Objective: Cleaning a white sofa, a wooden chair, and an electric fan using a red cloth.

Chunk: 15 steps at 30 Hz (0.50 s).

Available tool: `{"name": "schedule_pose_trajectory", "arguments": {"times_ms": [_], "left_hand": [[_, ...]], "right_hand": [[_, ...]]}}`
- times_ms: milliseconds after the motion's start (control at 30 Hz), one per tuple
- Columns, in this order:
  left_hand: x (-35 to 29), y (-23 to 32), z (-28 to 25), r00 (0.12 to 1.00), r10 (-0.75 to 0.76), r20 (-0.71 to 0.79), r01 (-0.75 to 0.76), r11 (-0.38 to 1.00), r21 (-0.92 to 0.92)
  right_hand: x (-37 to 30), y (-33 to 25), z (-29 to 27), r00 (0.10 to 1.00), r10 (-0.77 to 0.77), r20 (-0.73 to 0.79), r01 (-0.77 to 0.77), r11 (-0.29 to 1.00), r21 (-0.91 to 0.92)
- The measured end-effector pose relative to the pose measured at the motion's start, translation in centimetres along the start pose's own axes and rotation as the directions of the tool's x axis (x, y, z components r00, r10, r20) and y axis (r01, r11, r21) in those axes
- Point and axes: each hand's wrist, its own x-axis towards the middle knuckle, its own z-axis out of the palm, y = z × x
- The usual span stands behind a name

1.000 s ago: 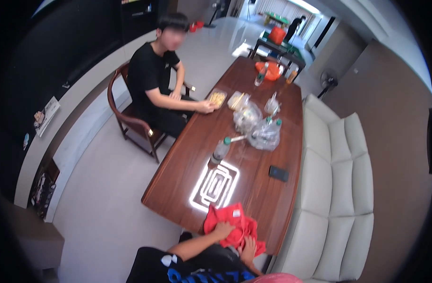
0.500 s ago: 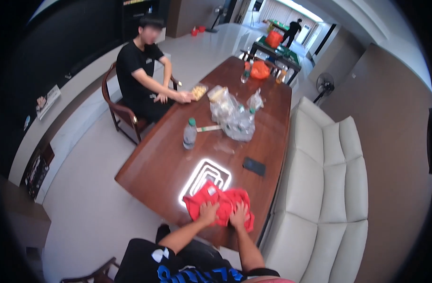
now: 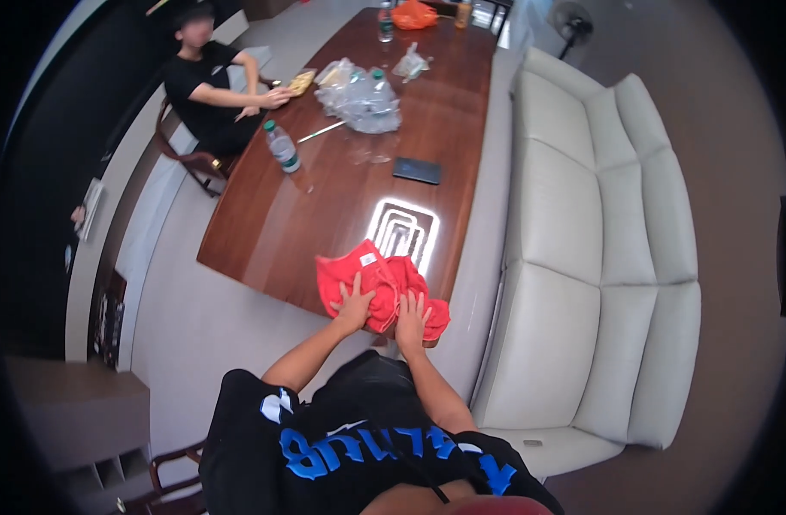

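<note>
A crumpled red garment (image 3: 358, 273) with a small white label and a thin pale cord lies at the near end of the brown wooden table (image 3: 264, 232). My left hand (image 3: 353, 307) rests on its left part, fingers spread over the fabric. On the right part lies my right hand (image 3: 412, 319), its fingers stretched out and pointing away from me. Both hands touch the cloth from above, and neither is closed round it. The garment's right end bunches up beside my right hand, near the table edge.
A dark phone (image 3: 417, 170), a green-capped bottle (image 3: 281, 148) and clear plastic bags with bottles (image 3: 358, 96) are farther up the table. A person (image 3: 208, 86) sits at the left, a hand at a snack tray (image 3: 302, 82). A pale sofa (image 3: 552, 318) runs along the right.
My view has tilted down, so the table and sofa appear higher. My left hand's fingers are spread wider on the garment. Both hands remain on the cloth.
</note>
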Motion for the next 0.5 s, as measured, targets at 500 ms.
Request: {"name": "schedule_pose_trajectory", "arguments": {"times_ms": [500], "left_hand": [[-0.2,5.0,6.1,0.906,0.074,-0.417,0.041,0.964,0.261]], "right_hand": [[4.5,2.9,-2.7,0.980,0.196,0.044,-0.193,0.979,-0.065]]}}
